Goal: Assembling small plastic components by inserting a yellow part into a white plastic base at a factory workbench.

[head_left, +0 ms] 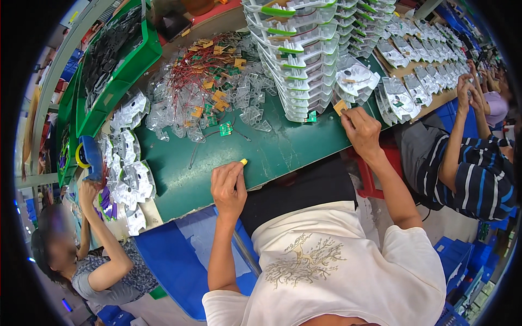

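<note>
My left hand (pixel 228 187) is closed above the near edge of the green tabletop (pixel 217 163), with a small yellow piece (pixel 243 161) at its fingertips. My right hand (pixel 363 130) pinches a small tan square pad (pixel 340 107) beside a white and clear plastic housing (pixel 356 79). A green circuit board (pixel 226 129) with thin dark wires lies beyond my left hand. Left of the tan pad, another small green board (pixel 311 116) sits at the foot of a tall stack of white, green-edged housings (pixel 296 70).
A heap of clear plastic parts (pixel 174 106) with red wires (pixel 190 68) covers the back left. Green bins (pixel 149 46) of dark parts stand beyond. Rows of housings (pixel 418 76) fill the right. Co-workers sit at both sides, one in a striped shirt (pixel 473 174).
</note>
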`<state>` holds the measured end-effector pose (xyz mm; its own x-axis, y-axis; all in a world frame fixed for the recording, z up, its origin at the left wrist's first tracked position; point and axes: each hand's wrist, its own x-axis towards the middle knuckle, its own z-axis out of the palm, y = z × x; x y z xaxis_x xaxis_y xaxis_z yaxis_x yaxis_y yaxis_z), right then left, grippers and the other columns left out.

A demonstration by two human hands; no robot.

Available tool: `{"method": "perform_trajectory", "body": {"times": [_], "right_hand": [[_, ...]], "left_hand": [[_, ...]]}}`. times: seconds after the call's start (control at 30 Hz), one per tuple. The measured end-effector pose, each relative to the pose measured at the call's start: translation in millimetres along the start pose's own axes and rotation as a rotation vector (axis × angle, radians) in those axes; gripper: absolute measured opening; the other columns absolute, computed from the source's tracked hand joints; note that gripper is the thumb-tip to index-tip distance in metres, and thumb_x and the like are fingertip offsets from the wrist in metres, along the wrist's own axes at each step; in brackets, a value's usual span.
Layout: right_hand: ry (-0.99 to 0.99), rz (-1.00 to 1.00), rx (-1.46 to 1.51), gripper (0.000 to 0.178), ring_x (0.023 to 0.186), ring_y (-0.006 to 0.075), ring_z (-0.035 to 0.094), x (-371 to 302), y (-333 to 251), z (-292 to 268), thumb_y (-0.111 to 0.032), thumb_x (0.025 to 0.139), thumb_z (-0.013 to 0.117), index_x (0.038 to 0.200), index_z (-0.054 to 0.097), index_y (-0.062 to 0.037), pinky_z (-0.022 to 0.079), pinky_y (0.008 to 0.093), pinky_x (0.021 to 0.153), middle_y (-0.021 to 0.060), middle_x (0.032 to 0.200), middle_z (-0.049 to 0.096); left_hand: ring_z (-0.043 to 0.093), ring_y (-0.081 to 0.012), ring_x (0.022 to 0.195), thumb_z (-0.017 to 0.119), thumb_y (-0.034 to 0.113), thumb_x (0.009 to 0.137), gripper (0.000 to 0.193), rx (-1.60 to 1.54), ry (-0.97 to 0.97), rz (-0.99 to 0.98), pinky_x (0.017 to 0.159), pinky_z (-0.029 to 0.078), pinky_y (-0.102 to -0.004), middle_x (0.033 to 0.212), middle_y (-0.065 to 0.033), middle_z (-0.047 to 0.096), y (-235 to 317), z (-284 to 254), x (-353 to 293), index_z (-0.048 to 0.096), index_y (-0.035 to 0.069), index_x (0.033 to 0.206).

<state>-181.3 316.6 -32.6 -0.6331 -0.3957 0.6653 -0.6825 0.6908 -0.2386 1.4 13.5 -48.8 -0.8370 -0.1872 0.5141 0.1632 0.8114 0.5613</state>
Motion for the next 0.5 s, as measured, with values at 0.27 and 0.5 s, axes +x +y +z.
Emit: {"method": "perform_trajectory", "body": {"times": [0.27,0.5], "right_hand": [[-0.051,-0.002,-0.023,0.011,0.064,0.0301,0.066,4,2,15,-0.005,0.080,0.076,0.083,0.065,-0.0030,0.051,0.0384,0.055,0.0088,0.083,0.064],[-0.104,0.035,0.141,0.015,0.074,0.0269,0.070,1,-39,-20,0.004,0.081,0.073,0.095,0.071,-0.0001,0.055,0.0330,0.063,0.0136,0.089,0.071]], "left_hand": [[0.064,-0.0292,0.087,0.069,-0.009,0.077,0.022,0.053,0.025,-0.002,0.080,0.051,-0.0387,0.095,-0.0097,0.069,0,-4,-2,0.070,0.002,0.096],[0.063,-0.0286,0.091,0.066,-0.007,0.076,0.026,-0.008,0.029,0.030,0.080,0.049,-0.0390,0.100,-0.0076,0.069,-9,1,-5,0.070,0.003,0.099]]}}
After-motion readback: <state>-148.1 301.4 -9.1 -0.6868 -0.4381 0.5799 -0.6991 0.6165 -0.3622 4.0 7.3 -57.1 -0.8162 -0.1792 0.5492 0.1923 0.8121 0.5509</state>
